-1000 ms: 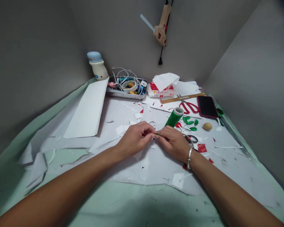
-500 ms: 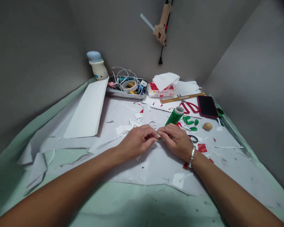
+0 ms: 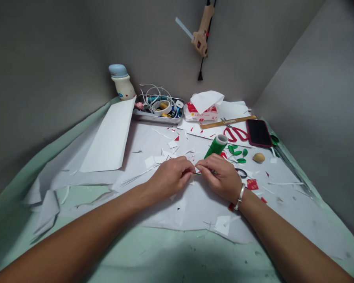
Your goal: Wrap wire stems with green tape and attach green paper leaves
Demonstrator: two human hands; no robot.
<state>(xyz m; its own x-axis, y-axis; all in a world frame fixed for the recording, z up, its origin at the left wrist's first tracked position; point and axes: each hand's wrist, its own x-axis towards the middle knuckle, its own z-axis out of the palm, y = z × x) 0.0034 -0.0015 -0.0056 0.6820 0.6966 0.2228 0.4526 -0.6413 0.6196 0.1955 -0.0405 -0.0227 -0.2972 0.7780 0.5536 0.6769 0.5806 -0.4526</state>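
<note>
A slender sliver of paper-like material (image 3: 198, 171), its colour too small to tell, lies mid-air above the centre of the worktop (image 3: 179, 251), which is spread with pale green sheeting and white paper offcuts (image 3: 149, 162). Furthest left, a long folded white card (image 3: 107, 137) lies flat, and a cream bottle with a pale blue cap (image 3: 122, 82) stands beyond it, beside a steel tray of white cables and tape rolls (image 3: 157, 116).

The left hand (image 3: 169, 177) grasps one side of the sliver in a tight fingertip pinch, and the right hand (image 3: 220, 177) closes on it from the other side, with a silver bangle (image 3: 240, 196) on that wrist. Keeping the fingertips this close and the wrists low seems the steadiest way to control so small a piece.

Beyond the hands stand a green cylindrical roll (image 3: 215, 146) and small green leaf-shaped cutouts (image 3: 236, 151). Further right lie red-handled scissors (image 3: 236, 134), a black smartphone in a red case (image 3: 258, 133) and a smooth tan egg-shaped object (image 3: 259, 157).
</note>
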